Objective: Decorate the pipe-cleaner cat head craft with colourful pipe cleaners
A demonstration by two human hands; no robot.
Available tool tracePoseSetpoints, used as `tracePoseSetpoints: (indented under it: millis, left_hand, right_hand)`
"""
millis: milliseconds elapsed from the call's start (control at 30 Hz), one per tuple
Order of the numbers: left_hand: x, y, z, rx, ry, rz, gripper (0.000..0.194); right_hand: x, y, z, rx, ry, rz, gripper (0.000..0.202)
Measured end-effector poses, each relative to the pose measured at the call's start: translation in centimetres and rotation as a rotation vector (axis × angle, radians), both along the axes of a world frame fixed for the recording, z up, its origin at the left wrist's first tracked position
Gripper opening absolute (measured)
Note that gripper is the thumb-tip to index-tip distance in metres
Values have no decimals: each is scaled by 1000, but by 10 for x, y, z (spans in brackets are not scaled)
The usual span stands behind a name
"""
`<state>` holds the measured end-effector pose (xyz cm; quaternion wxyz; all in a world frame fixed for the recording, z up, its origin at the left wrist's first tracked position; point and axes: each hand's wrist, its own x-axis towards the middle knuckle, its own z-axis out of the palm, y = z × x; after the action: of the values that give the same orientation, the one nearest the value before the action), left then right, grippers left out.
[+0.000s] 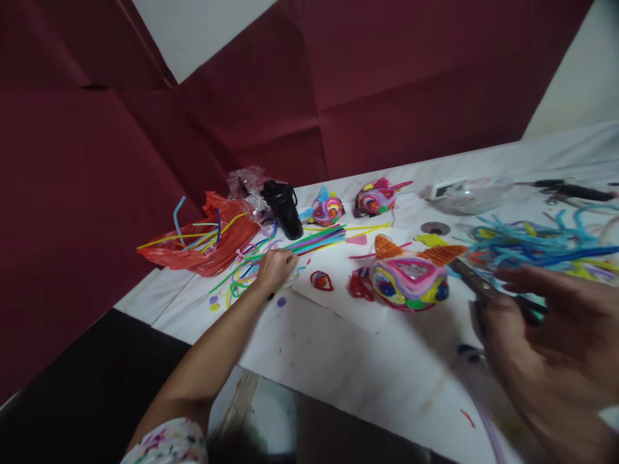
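My left hand (276,267) is closed on the tabletop beside a bundle of colourful pipe cleaners (314,241); what its fingers hold, if anything, is hidden. My right hand (556,341) is raised at the right, somewhat blurred, with scissors (478,283) in its grip, blades pointing up and left. Near the blade tips sits an animal-face craft (411,287) with orange ears, blue eyes and a green nose, covered in coiled strips. Left of it, on white paper (314,290), lies a red-and-orange eye-shaped piece (322,280). A red piece (361,285) touches the face's side.
Two smaller decorated faces (327,207) (377,198) stand at the back. A black glue-gun-like tool (284,209) is beside a red plastic bag (213,241) holding more strips. Blue pipe cleaners (527,241) pile up at the right, before a clear plastic package (469,194).
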<state>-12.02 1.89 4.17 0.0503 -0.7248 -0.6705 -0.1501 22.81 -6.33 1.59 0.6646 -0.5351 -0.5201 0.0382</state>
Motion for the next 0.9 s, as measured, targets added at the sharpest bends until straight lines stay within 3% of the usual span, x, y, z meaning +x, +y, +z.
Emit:
tracePoseSetpoints:
  millis: [100, 267, 400, 500, 600, 733, 900]
  left_hand:
    - [12, -10, -8, 11, -28, -77, 26]
    - [37, -16, -15, 5, -78, -220, 31]
    - [69, -24, -17, -77, -145, -355, 24]
    - [93, -29, -21, -156, -182, -351, 22]
    - [107, -28, -30, -125, -141, -319, 22]
    - [110, -22, -40, -102, -241, -304, 13]
    - [102, -28, -35, -163, -552, -231, 17]
  right_hand:
    - [-3, -4, 0, 267, -154, 140, 27]
    - [-11, -11, 7, 420, -526, 399, 34]
    - [-23, -17, 11, 508, -575, 540, 31]
    - [-29, -19, 9, 521, -582, 564, 27]
    - [-33, -18, 6, 525, -558, 549, 24]
    - [-35, -14, 3, 524, -569, 499, 20]
    - [-35, -15, 0, 511, -607, 463, 19]
